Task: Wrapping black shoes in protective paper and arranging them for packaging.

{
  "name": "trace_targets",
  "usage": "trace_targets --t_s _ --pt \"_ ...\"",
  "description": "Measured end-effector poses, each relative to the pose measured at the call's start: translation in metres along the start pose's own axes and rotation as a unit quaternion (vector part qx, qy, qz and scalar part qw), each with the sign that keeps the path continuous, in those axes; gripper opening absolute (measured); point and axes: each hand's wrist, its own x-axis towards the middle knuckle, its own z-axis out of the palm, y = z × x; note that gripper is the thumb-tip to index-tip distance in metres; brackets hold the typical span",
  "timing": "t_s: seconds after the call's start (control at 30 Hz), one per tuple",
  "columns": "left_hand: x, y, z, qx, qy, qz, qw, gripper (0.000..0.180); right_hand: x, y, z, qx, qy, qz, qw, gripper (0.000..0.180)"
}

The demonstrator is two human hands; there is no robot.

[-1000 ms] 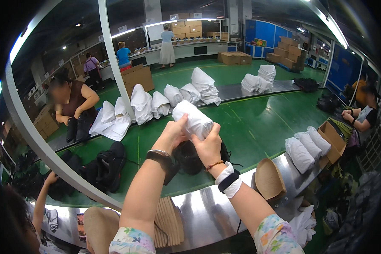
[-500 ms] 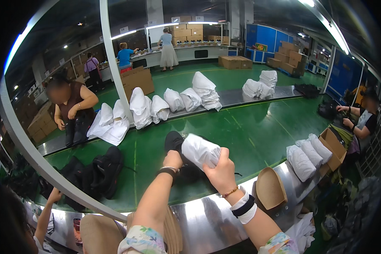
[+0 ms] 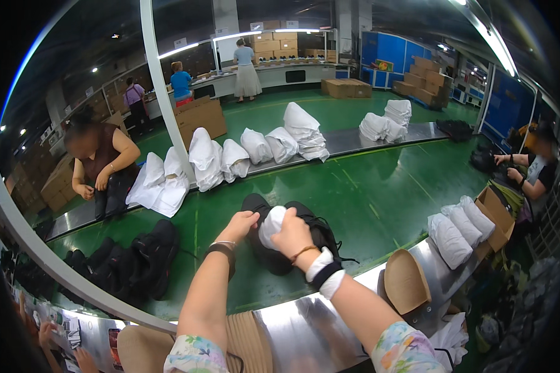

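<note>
Both our hands, left (image 3: 238, 225) and right (image 3: 292, 235), pinch white paper wadding (image 3: 271, 225) into a black shoe (image 3: 280, 239); soft, light, best gripped mid-bundle.

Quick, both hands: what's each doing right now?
Left hand: fingers curled on the black shoe.
Right hand: closed on white paper wad at the shoe.

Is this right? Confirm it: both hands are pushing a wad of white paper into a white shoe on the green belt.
Not quite. In the head view the left hand and right hand press the white paper wad into a black shoe, not a white one, on the green belt.
</note>
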Motion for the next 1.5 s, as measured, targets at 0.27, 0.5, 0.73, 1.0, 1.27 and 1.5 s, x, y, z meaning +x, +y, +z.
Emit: trace_targets --t_s 0.27,0.5,0.73,1.0,1.27,1.5 --pt "0.004 -0.001 -0.009 0.138 0.051 0.031 0.989 0.03 0.001 -0.008 0.044 -0.152 0.006 -0.004 0.988 0.051" --pt "0.009 0.009 -0.001 0.214 -0.022 0.188 0.958 0.031 -0.003 -0.002 0.053 -0.186 0.031 -0.068 0.98 0.057" --pt "0.01 0.005 -0.002 0.206 0.038 0.19 0.959 0.029 0.021 -0.004 0.09 -0.243 -0.01 -0.019 0.97 0.052" --pt "0.003 0.023 -0.01 0.234 0.004 0.161 0.959 0.032 0.01 -0.002 0.064 -0.136 -0.156 -0.137 0.969 0.011" --pt "-0.003 0.013 -0.015 0.185 0.054 0.107 0.975 0.028 0.039 -0.023 0.077 -0.037 -0.288 -0.011 0.957 0.014" --pt "0.006 0.006 -0.021 0.183 0.025 0.058 0.981 0.038 0.023 -0.026 0.073 -0.058 -0.194 -0.057 0.978 0.024"
